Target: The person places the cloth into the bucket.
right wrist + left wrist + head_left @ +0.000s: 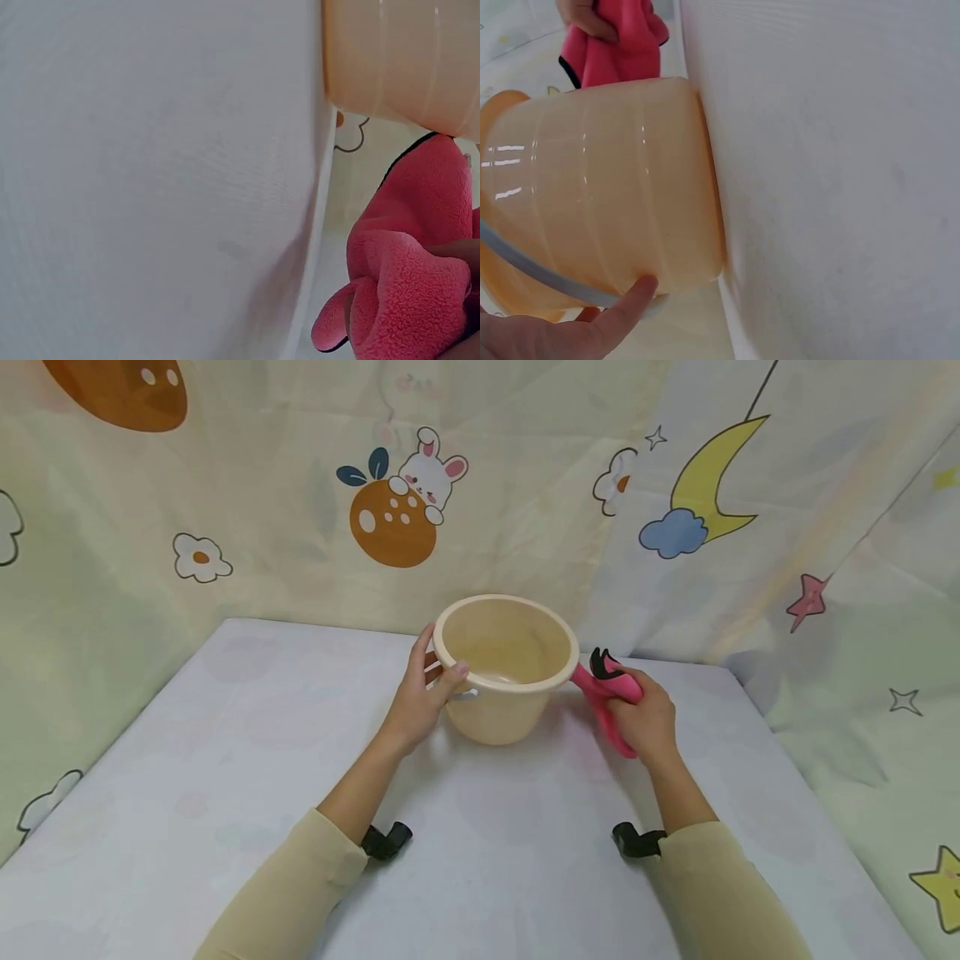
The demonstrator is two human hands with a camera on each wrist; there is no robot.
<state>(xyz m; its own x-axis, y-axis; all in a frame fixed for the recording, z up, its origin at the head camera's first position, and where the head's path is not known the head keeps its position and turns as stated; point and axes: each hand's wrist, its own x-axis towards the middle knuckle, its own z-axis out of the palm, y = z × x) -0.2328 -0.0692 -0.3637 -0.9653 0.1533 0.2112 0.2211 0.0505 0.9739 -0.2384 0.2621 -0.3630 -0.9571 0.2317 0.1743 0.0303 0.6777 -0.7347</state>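
Note:
A cream plastic bucket [498, 714] stands upright on the white-covered table. My left hand [420, 702] holds it at its left side, thumb at the rim and fingers around the outside; in the left wrist view, the hand [562, 334] is by the grey handle [544, 276]. A pink cloth with black edging [600, 693] is bunched in my right hand [648, 718], just right of the bucket. In the right wrist view the cloth [412, 285] reaches up to the bucket's wall [405, 60]; whether it presses there I cannot tell.
The table [480, 860] has a white cover. A patterned curtain [270, 485] hangs behind and at both sides. A black strap piece [386, 842] sits at the left wrist and another [637, 841] at the right.

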